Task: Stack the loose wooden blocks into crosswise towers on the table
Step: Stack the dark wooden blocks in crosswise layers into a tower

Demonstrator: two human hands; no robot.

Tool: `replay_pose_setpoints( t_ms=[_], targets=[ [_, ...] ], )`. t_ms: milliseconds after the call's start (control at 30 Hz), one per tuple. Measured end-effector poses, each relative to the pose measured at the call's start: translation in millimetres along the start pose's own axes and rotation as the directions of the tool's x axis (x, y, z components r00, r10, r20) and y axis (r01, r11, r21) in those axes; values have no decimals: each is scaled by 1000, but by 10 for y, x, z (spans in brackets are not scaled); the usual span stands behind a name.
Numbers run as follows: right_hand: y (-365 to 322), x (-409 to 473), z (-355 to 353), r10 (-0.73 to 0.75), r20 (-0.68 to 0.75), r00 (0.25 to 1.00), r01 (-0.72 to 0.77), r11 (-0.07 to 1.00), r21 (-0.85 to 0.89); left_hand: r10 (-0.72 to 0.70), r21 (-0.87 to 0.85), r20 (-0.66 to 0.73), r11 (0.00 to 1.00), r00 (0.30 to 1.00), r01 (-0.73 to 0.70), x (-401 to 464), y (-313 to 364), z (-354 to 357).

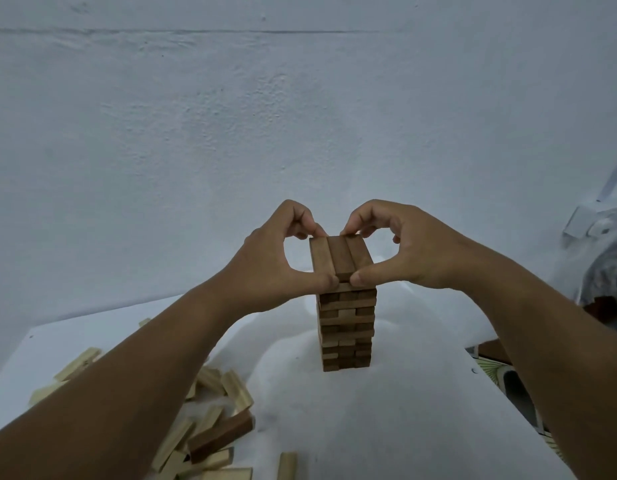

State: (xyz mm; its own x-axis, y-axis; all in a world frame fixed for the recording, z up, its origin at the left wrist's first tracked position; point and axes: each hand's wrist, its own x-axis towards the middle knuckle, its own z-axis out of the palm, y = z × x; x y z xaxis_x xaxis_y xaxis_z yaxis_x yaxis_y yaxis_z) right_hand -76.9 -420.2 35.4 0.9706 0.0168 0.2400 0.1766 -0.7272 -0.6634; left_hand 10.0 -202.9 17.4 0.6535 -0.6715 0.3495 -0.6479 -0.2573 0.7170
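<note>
A tall crosswise tower of brown wooden blocks (347,327) stands on the white table (386,427). Its top layer (340,256) is three blocks laid side by side, running away from me. My left hand (276,261) and my right hand (414,251) frame that layer from either side. Each thumb presses the near ends of the blocks and the curled fingers touch the far ends, pinching the layer lengthwise. A heap of loose pale blocks (210,431) with one dark block (220,436) lies at the lower left, partly hidden by my left forearm.
A rough white wall (300,116) rises right behind the table. At the right edge are a plastic bag (605,258) and a patterned floor below the table's edge. One loose pale block (287,465) lies near the front.
</note>
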Motion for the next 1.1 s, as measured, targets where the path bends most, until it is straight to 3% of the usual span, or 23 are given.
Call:
replay_pose_setpoints(
  t_ms=[667,967,1100],
  targets=[
    [54,-87,51,53,8,999,-53,999,10,-97,29,71,995,993,95,-77,-74,43],
    [-383,-323,209,-18,-264,964,28,999,35,-98,27,-173,994,980,104,-651,104,-244],
    [-771,-473,493,-55,-289,956,72,996,47,-152,78,-250,981,956,177,-1105,207,-387]
  ],
)
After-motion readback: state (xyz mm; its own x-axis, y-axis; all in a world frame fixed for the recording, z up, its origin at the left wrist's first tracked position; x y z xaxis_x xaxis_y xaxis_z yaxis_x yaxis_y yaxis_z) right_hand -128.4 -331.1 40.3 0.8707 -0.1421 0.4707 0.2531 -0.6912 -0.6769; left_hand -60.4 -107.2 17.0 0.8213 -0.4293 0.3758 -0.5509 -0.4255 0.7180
